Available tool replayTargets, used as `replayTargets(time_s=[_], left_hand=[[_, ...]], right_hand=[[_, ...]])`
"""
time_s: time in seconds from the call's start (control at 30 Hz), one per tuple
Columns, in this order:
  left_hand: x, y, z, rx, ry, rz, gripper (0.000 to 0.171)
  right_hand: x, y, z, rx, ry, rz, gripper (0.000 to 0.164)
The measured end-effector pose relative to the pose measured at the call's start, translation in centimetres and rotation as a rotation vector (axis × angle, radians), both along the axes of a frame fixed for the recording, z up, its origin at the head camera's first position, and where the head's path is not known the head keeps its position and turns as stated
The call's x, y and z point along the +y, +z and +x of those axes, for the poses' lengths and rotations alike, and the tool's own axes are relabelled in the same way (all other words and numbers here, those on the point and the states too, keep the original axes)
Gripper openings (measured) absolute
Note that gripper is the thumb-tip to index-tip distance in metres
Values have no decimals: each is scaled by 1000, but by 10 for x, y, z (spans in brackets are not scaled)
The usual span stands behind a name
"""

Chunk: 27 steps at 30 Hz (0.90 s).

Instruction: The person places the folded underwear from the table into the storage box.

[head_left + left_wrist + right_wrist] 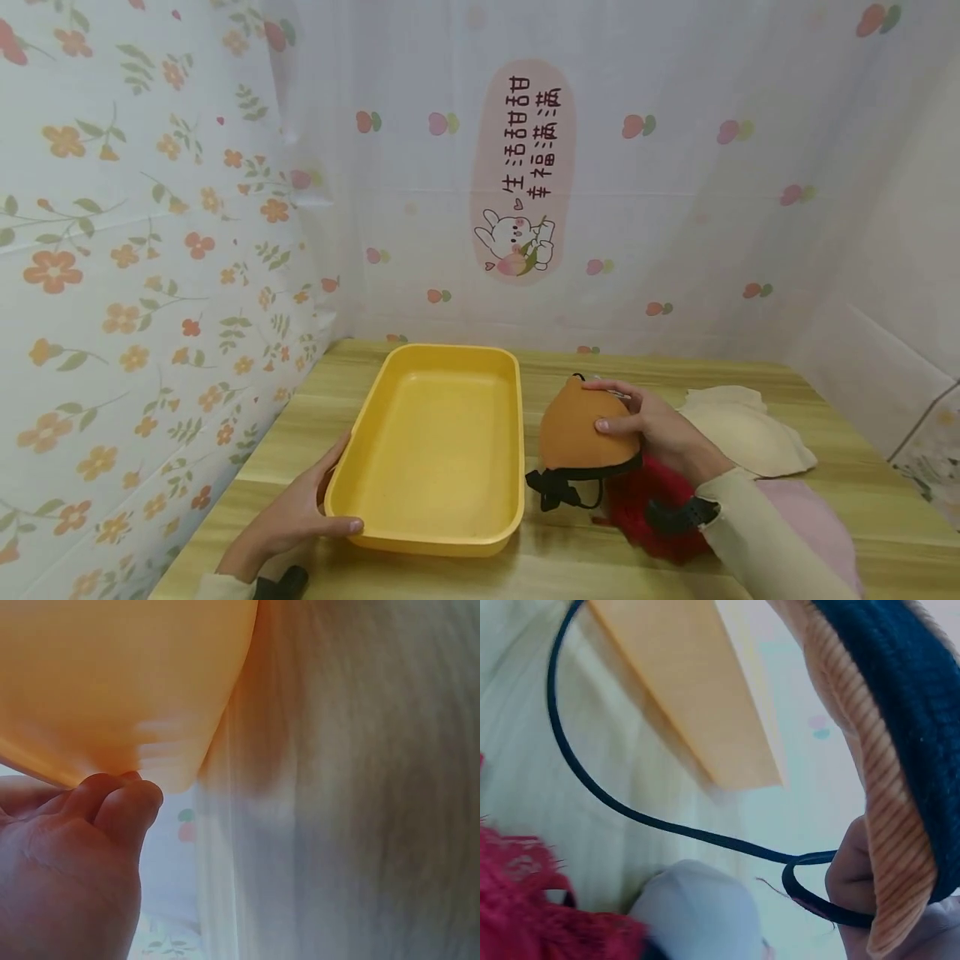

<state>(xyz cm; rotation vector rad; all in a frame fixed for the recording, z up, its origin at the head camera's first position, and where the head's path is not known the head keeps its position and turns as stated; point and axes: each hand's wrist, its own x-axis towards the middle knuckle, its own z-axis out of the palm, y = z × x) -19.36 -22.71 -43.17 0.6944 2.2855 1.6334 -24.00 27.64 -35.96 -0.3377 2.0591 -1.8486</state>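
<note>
An orange bra (581, 429) with black trim is in my right hand (667, 425), to the right of the yellow tray. My thumb lies on its orange cup. In the right wrist view its ribbed orange fabric (892, 825), black band and thin black strap (660, 823) show close up; fingers behind the fabric are partly hidden. My left hand (303, 504) grips the near left corner of the yellow tray (517, 417), thumb at the front wall. The left wrist view shows the left fingers (131, 802) bent against the tray's rim (30, 769). Nothing lies inside the tray.
Beneath my right wrist lies a red lace garment (652, 508). A beige cupped garment (742, 429) and a pink one (813, 517) lie farther right. Wood-patterned table (300, 425) surrounds the tray, with a floral cloth (150, 250) on the left and a printed curtain (675, 208) behind.
</note>
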Motion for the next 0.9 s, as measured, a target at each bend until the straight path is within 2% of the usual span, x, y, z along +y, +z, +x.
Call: replayTargets(time_s=[0.3, 0.53, 0.9], left_hand=[[-1, 1, -1, -9, -29, 15, 118], [0, 2, -2, -23, -37, 7, 118], [1, 3, -1, -81, -52, 21, 123]], right_hand=[[-6, 20, -8, 13, -62, 28, 59], [-13, 31, -14, 3, -110, -8, 51], [-42, 49, -33, -29, -178, -30, 51]])
